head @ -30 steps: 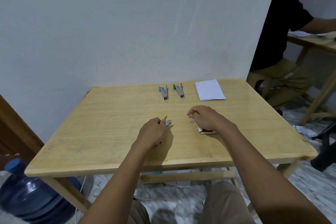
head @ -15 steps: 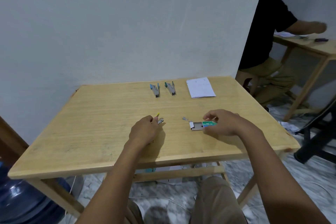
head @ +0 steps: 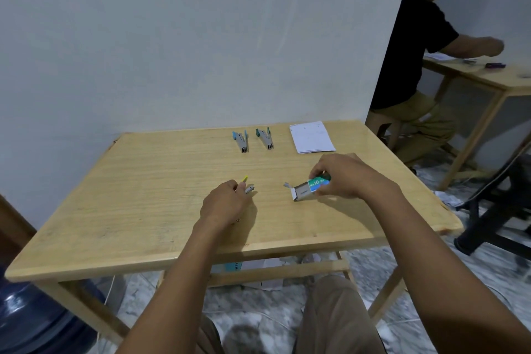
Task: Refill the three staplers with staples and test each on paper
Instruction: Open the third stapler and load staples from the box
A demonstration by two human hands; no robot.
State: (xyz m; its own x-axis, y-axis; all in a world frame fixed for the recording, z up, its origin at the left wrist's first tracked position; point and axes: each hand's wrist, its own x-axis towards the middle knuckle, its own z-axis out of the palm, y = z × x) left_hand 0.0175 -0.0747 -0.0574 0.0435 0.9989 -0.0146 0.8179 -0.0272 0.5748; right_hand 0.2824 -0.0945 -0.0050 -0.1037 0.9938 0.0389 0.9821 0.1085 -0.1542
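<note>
Your right hand (head: 342, 175) pinches a small green staple box (head: 309, 188), its grey tray slid half out low over the table (head: 143, 195); tilt it and the staple strips could spill. Your left hand (head: 227, 204) curls around a yellow-tipped stapler (head: 247, 184) mid-table. A blue-tipped stapler (head: 240, 141), a teal-tipped stapler (head: 265, 138) and paper (head: 311, 136) lie beyond.

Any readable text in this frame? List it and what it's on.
"No 10": green label of the staple box in the right hand; characters after it blurred.
Paper sheet: faint print, too small to read.
Teal box under the table: lettering blurred.
</note>
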